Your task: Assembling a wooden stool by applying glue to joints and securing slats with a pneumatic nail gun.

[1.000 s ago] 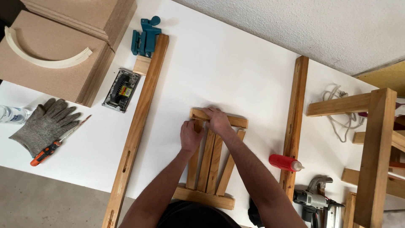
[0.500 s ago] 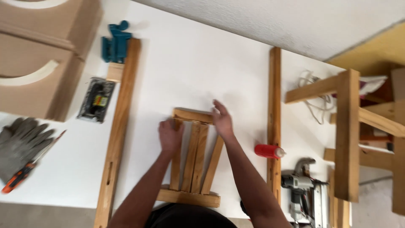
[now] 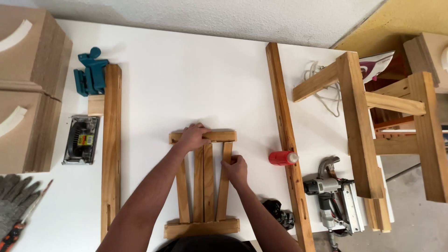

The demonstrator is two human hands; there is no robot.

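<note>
While the left hand (image 3: pixel 195 137) presses flat on the slatted frame's top rail (image 3: pixel 219 136) and the right hand (image 3: pixel 236 169) pinches the outer slat (image 3: pixel 224 186), any sideways shove could rack the loose slats crooked.

Two bare forearms, uncovered all the way down from the bottom of the picture to the wrists. No sleeves, no gloves on left hand (image 3: pixel 193 137) or right hand (image 3: pixel 236 169). No watch, ring or strap visible on either (undersides hidden). Dark garment, black or near it, just showing at the bottom edge, between the arms.
</note>
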